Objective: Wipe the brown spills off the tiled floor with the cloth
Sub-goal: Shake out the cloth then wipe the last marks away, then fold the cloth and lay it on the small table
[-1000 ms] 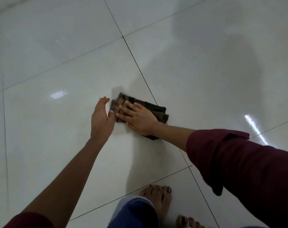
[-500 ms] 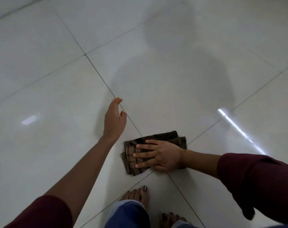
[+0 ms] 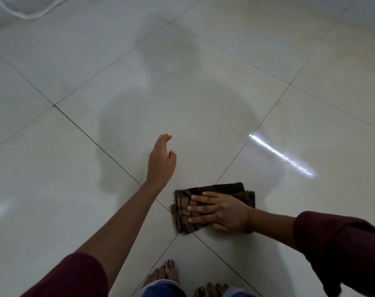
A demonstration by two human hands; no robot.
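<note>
cloth pinned flat on the tiles

the right hand lay flat, fingers spread, pressing the folded plaid cloth onto the tiled floor near a grout crossing. the left hand hovered released, left and farther off.

Bare tiled floor lies open toward the far edge; only two feet (near edge) crowd the cloth.
</note>
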